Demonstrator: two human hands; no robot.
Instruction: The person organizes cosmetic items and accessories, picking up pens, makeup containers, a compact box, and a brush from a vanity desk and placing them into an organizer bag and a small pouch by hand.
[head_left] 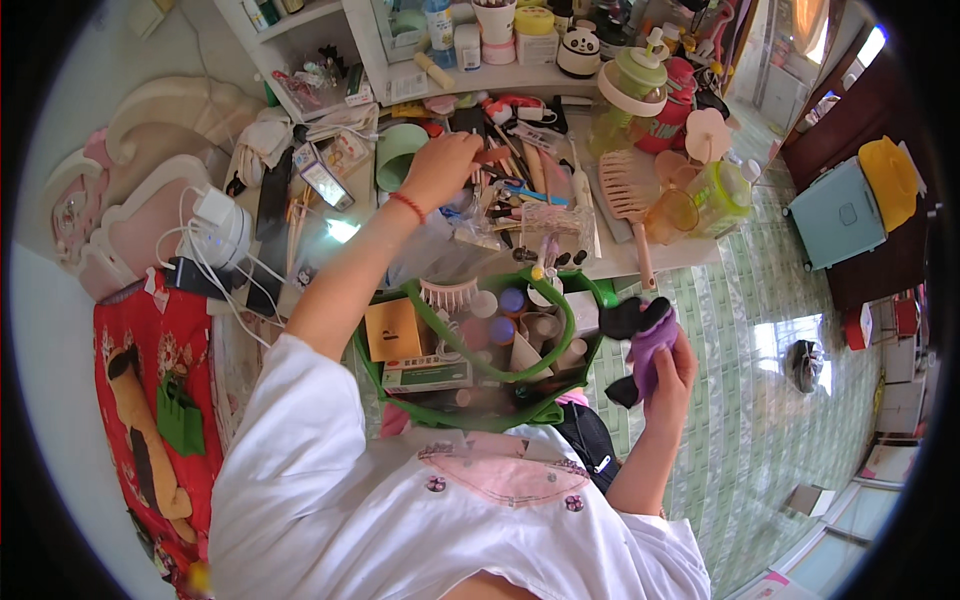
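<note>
My left hand [440,172], with a red string bracelet at its wrist, reaches over the cluttered tabletop. Its fingers are closed among small items, and a reddish-brown strip [492,156] shows at the fingertips; what they grip is mostly hidden. Off to the right, above the floor, my right hand [672,378] holds a soft purple and black item [652,350]. Between my arms, against my body, stands a green tote bag [372,375]. Inside it are a pale pink brush [448,295], an orange-yellow box [392,331], a white and green box [428,374] and several bottles.
A pink wide-toothed comb [625,195] lies at the table's right edge, beside an amber cup [672,216] and a green bottle [720,195]. A green cup [400,155] stands left of my hand. White cables [200,250] hang at the left. A blue suitcase [840,220] stands on the floor.
</note>
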